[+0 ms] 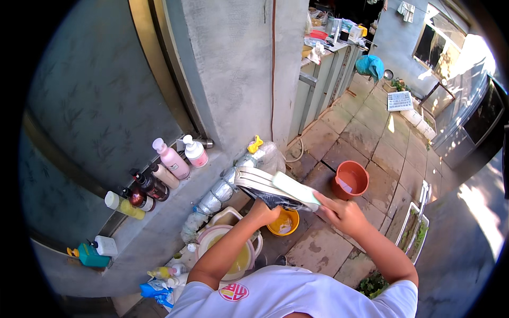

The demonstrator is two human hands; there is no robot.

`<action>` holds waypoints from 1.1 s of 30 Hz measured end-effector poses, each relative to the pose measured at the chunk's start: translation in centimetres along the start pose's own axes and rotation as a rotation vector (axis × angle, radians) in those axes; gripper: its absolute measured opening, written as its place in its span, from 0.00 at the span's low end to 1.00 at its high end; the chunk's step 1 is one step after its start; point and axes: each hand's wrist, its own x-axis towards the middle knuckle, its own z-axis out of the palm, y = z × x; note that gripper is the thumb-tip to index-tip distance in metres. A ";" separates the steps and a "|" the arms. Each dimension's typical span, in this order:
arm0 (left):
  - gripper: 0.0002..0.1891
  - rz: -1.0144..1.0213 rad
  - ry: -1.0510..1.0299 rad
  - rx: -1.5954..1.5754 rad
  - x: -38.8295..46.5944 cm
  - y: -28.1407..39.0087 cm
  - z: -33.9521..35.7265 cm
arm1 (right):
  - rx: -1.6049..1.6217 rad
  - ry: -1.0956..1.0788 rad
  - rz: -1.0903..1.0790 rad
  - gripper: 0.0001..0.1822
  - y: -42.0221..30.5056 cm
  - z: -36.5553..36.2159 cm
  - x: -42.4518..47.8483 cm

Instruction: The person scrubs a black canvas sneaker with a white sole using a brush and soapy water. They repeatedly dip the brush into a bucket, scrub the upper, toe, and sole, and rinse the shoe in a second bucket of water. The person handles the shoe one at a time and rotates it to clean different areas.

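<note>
A dark canvas shoe with a white rubber sole edge is held up in front of me, its side turned upward. My left hand grips it at the opening, with some fingers hidden by the shoe. In my right hand is the handle of a pale green scrubbing brush. The brush lies against the white sole edge; its bristles are hidden from view. Below the shoe stands a yellow bucket with liquid and something whitish in it.
A reddish-brown bucket holding water stands on the paving to the right. At left, pump bottles line a window ledge above a foil-wrapped pipe. A basin with yellowish liquid sits by my left forearm. A planter lies far right.
</note>
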 end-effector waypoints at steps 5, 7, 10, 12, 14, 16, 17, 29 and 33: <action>0.18 0.016 -0.102 0.033 0.4 0.2 -1.4 | -0.017 -0.004 -0.055 0.25 -0.3 -0.6 -0.1; 0.19 -0.046 -0.092 -0.002 0.9 0.4 -0.6 | -0.045 -0.013 -0.059 0.25 -2.7 0.3 3.5; 0.19 -0.049 -0.100 -0.034 1.0 0.7 0.2 | -0.032 0.034 -0.191 0.24 -5.1 0.9 6.6; 0.17 -0.054 -0.051 -0.075 0.4 -0.3 0.3 | 0.004 0.027 -0.189 0.25 -3.8 0.7 6.2; 0.16 0.014 0.073 -0.094 -0.6 -1.6 0.7 | -0.016 0.014 -0.147 0.25 -0.4 0.2 2.9; 0.14 -0.046 0.153 -0.027 -1.2 -1.0 0.2 | -0.106 0.068 -0.108 0.23 2.9 -0.3 -0.5; 0.14 -0.128 0.100 -0.080 -1.5 -1.1 -0.3 | -0.099 0.078 -0.017 0.23 3.6 -0.6 -1.9; 0.22 -0.193 -0.259 0.128 -2.2 -5.1 1.8 | 0.039 0.036 0.076 0.22 -4.4 4.8 2.1; 0.20 0.081 -0.029 0.204 -2.1 -3.3 1.6 | -0.050 0.144 0.295 0.22 0.7 3.0 0.3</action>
